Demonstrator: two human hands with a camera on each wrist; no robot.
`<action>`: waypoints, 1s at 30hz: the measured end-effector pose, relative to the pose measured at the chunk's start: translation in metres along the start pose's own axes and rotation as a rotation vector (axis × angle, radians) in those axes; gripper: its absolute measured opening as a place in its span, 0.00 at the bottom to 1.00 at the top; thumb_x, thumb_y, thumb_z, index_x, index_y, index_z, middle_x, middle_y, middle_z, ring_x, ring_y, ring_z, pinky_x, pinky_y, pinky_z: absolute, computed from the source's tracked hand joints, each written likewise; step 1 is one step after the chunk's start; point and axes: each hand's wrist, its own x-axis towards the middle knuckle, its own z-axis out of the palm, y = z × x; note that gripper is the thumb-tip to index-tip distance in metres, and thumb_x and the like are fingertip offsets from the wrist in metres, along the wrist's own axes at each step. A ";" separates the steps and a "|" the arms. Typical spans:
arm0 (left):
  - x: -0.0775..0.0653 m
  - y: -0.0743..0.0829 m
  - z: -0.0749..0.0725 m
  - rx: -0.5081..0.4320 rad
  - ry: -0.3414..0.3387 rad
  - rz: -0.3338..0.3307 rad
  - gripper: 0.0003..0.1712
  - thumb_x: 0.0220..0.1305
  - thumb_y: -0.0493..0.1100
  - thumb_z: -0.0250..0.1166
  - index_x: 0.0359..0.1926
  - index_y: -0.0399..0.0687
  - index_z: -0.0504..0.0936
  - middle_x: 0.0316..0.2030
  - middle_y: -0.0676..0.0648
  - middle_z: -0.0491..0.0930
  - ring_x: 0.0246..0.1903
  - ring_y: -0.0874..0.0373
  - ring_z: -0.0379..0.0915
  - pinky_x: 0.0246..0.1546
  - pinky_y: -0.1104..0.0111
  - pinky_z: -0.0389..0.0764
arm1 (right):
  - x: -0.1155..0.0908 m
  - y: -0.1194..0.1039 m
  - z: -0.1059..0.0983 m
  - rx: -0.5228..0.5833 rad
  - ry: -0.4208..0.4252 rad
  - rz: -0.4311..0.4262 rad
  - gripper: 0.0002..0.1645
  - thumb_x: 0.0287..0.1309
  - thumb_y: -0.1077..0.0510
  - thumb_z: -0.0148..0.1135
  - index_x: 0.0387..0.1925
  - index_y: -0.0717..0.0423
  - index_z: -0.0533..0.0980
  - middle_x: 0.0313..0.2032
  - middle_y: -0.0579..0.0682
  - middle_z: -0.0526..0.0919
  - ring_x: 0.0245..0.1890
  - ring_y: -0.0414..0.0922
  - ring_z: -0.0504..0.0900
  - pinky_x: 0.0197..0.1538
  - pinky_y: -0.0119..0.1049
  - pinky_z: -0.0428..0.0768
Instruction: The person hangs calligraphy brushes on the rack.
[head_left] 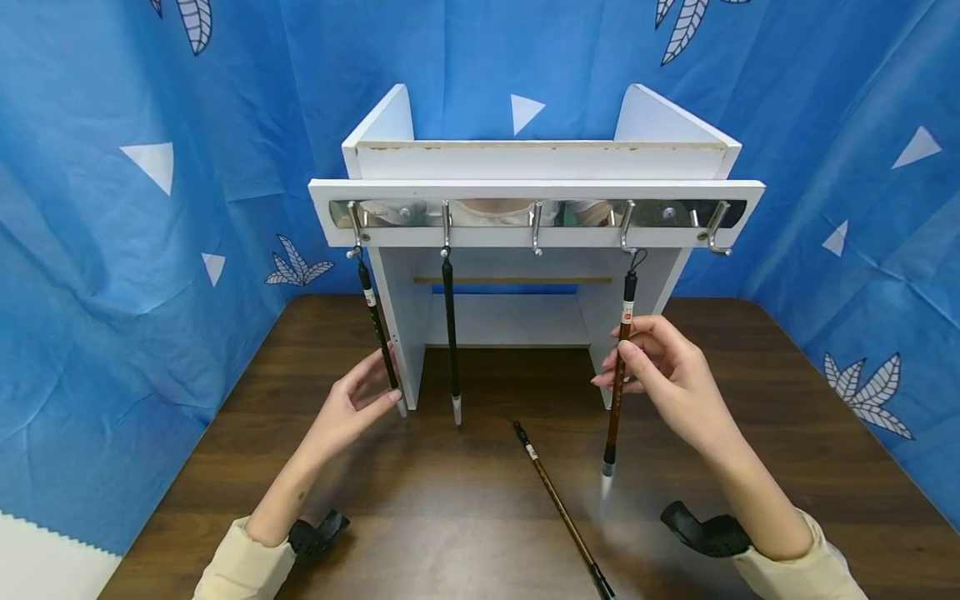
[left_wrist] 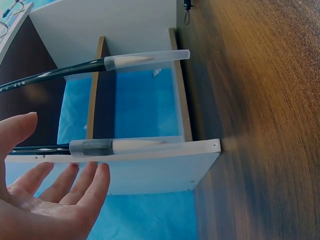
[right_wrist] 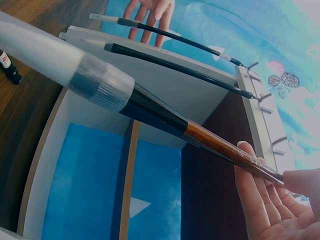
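Note:
My right hand (head_left: 671,379) pinches a brown-handled calligraphy brush (head_left: 617,408) between thumb and fingers. Its clear-capped tip points down, and its cord loop is at the fourth hook (head_left: 627,225); whether the loop is over the hook I cannot tell. A dark calligraphy brush (head_left: 372,308) hangs tilted from the leftmost hook (head_left: 353,223). Beside its lower end is my left hand (head_left: 356,408), fingers loosely spread; in the left wrist view the fingers (left_wrist: 85,185) are not closed round the capped brush (left_wrist: 92,147). Another dark brush (head_left: 451,333) hangs straight from the second hook (head_left: 446,223).
A white shelf unit (head_left: 540,160) carries the hook rail (head_left: 540,190) across its front. The middle hook (head_left: 536,227) and rightmost hook (head_left: 717,225) hold nothing. One more brush (head_left: 562,508) lies slanting on the wooden table (head_left: 450,517). Blue cloth (head_left: 247,125) surrounds the table.

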 end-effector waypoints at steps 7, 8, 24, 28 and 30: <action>0.000 0.000 0.000 -0.005 -0.002 0.019 0.36 0.62 0.31 0.60 0.69 0.34 0.56 0.66 0.37 0.57 0.61 0.40 0.58 0.54 0.57 0.69 | 0.001 -0.002 0.000 -0.001 -0.004 -0.011 0.10 0.66 0.70 0.48 0.48 0.66 0.68 0.30 0.58 0.80 0.28 0.48 0.84 0.31 0.40 0.83; 0.000 0.000 0.000 -0.007 -0.003 0.020 0.36 0.62 0.31 0.60 0.69 0.34 0.56 0.66 0.37 0.57 0.61 0.40 0.58 0.54 0.57 0.69 | 0.001 -0.002 0.000 0.000 -0.005 -0.011 0.10 0.66 0.70 0.48 0.48 0.66 0.68 0.30 0.58 0.80 0.28 0.48 0.84 0.31 0.40 0.83; -0.001 0.001 -0.001 0.011 0.000 0.003 0.37 0.62 0.31 0.60 0.69 0.34 0.55 0.67 0.37 0.56 0.61 0.40 0.57 0.54 0.57 0.69 | 0.004 -0.003 0.000 0.085 -0.025 -0.012 0.10 0.66 0.71 0.47 0.47 0.66 0.69 0.31 0.62 0.78 0.28 0.53 0.84 0.31 0.42 0.83; -0.001 0.002 0.000 0.011 -0.002 -0.006 0.37 0.62 0.32 0.60 0.69 0.34 0.55 0.67 0.36 0.56 0.61 0.40 0.57 0.54 0.57 0.69 | 0.004 -0.001 0.001 0.087 -0.030 -0.014 0.10 0.66 0.71 0.47 0.48 0.67 0.68 0.30 0.61 0.78 0.28 0.51 0.84 0.31 0.42 0.83; -0.001 0.002 0.000 0.009 -0.003 -0.005 0.37 0.62 0.32 0.60 0.69 0.34 0.55 0.67 0.36 0.56 0.61 0.40 0.57 0.54 0.57 0.69 | 0.004 -0.001 0.001 0.085 -0.030 -0.015 0.10 0.65 0.71 0.47 0.48 0.68 0.68 0.30 0.60 0.78 0.28 0.51 0.84 0.31 0.42 0.83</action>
